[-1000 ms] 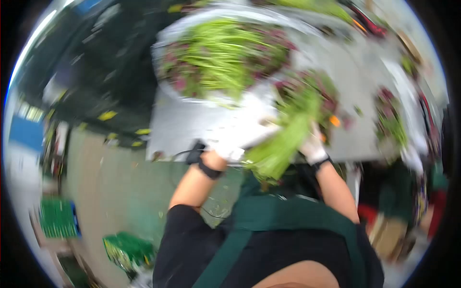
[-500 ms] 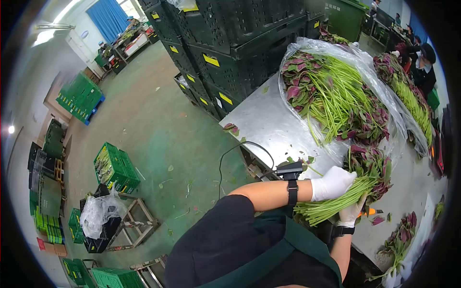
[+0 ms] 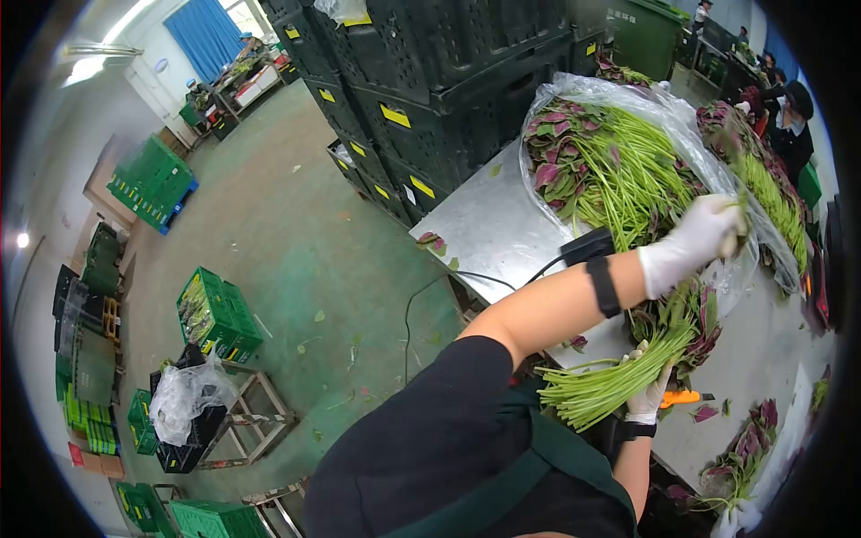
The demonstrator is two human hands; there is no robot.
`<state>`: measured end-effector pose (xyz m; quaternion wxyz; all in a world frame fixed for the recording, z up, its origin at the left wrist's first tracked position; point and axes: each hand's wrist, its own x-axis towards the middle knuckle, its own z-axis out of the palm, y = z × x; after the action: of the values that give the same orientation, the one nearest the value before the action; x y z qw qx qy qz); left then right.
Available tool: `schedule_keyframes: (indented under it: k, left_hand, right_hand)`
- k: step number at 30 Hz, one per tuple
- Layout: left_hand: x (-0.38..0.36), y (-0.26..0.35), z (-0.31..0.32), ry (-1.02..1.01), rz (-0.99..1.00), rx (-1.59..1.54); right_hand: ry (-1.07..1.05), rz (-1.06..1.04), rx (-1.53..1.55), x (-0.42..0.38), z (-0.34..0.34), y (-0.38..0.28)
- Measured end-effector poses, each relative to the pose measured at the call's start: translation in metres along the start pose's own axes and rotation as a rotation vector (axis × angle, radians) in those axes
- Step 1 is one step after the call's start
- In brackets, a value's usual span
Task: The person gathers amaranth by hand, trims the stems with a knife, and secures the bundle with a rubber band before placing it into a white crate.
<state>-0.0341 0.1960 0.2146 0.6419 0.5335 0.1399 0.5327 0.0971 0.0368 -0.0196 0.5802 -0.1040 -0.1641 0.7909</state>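
Note:
My right hand (image 3: pixel 647 396), in a white glove, is wrapped round a bunch of green stems (image 3: pixel 596 386) with purple-green leaves. Its stem ends point left, its leaves to the upper right. My left hand (image 3: pixel 695 247), also gloved, is raised above the leaves with fingers closed; what they hold is blurred. Beyond it, a large heap of the same greens (image 3: pixel 628 170) lies in an open clear plastic bag (image 3: pixel 569 85). An orange-handled tool (image 3: pixel 680 397) is beside my right hand.
Black crates (image 3: pixel 439 108) stand stacked beyond the metal table (image 3: pixel 484 224). More greens (image 3: pixel 762 179) lie further right, near another person (image 3: pixel 791 134). A smaller bunch (image 3: pixel 744 457) lies at the lower right. A black cable (image 3: pixel 413 314) hangs off the table edge.
My left hand has left the bunch and moved up and right towards the bagged greens. My right hand still holds the bunch, whose stems now fan out lower left.

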Motion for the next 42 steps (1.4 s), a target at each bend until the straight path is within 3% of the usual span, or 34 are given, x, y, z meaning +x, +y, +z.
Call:
schedule_keyframes:
  k: [1, 3, 4, 6, 8, 9, 10, 11, 12, 13, 15, 17, 18, 20, 21, 22, 25, 29, 32, 33, 36, 39, 42]
  left_hand:
    - [0.009, 0.0, 0.021, -0.004, 0.122, 0.011]
    - [0.004, -0.011, 0.08, -0.079, 0.079, -0.166]
    - [0.007, -0.066, 0.111, -0.187, 0.34, 0.241]
    - [-0.023, -0.067, 0.134, -0.633, 0.357, 0.639]
    - [-0.067, -0.034, 0.122, -1.124, 0.395, 0.653]
    - [-0.063, -0.038, 0.102, -1.156, 0.333, 0.498]
    - [-0.069, -0.014, 0.077, -0.952, 0.245, 0.375]
    - [-0.065, 0.01, 0.061, -0.848, -0.044, 0.519]
    - [-0.059, 0.022, 0.041, -0.652, -0.06, 0.735]
    - [-0.052, 0.013, 0.01, -0.528, -0.14, 0.643]
    - [-0.064, -0.002, -0.041, -0.222, -0.282, 0.482]
    - [-0.087, -0.016, -0.07, -0.182, -0.461, 0.485]
    - [-0.099, -0.025, -0.074, -0.237, -0.522, 0.454]
    - [-0.123, -0.035, -0.057, -0.417, -0.581, 0.451]
    - [-0.138, -0.061, -0.057, -0.291, -0.625, 0.366]
    - [-0.139, -0.056, -0.048, -0.409, -0.59, 0.618]
    - [-0.142, -0.068, -0.034, -0.453, -0.43, 0.591]
    - [-0.139, -0.077, -0.018, -0.165, -0.901, -0.122]
    - [-0.14, -0.112, -0.039, 0.031, -1.029, -0.418]
    - [-0.141, -0.114, -0.038, 0.031, -0.965, -0.4]
    - [-0.157, -0.12, -0.028, 0.046, -0.768, -0.361]
    - [-0.16, -0.12, -0.027, 0.026, -0.799, -0.291]
    - [-0.163, -0.111, -0.006, -0.088, -0.794, -0.202]
  right_hand:
    - [0.02, -0.003, 0.016, 0.001, -0.002, 0.001]
    - [0.066, -0.017, 0.046, -0.001, -0.015, 0.0]
    - [0.026, -0.038, -0.03, -0.005, -0.04, -0.004]
    - [0.077, -0.134, -0.088, -0.014, -0.055, -0.004]
    - [0.053, -0.096, -0.01, -0.012, -0.033, -0.001]
    - [0.042, -0.081, 0.03, -0.015, -0.02, -0.004]
    - [0.024, -0.065, 0.078, -0.015, -0.007, -0.007]
    - [0.002, -0.051, 0.125, -0.012, 0.007, -0.013]
    - [-0.021, -0.05, 0.158, -0.007, 0.019, -0.019]
    - [0.007, -0.064, 0.277, -0.007, 0.046, -0.027]
    - [-0.074, -0.089, 0.215, 0.002, 0.047, -0.041]
    - [-0.024, -0.122, 0.11, 0.009, 0.057, -0.049]
    - [0.095, -0.159, 0.104, 0.017, 0.048, -0.045]
    - [0.075, -0.167, 0.063, 0.014, 0.061, -0.048]
    - [0.074, -0.173, 0.023, 0.018, 0.064, -0.047]
    - [0.103, -0.195, -0.052, 0.024, 0.069, -0.046]
    - [0.248, -0.208, -0.092, 0.035, 0.08, -0.05]
    - [0.433, -0.136, -0.336, 0.045, 0.076, -0.06]
    - [0.358, -0.116, -0.219, 0.035, 0.051, -0.051]
    - [0.325, -0.105, -0.194, 0.029, 0.047, -0.047]
    - [0.508, -0.17, -0.359, -0.004, 0.066, -0.03]
    - [0.57, -0.144, -0.661, -0.032, 0.056, -0.022]
    - [0.543, -0.198, -0.602, -0.024, 0.082, -0.025]
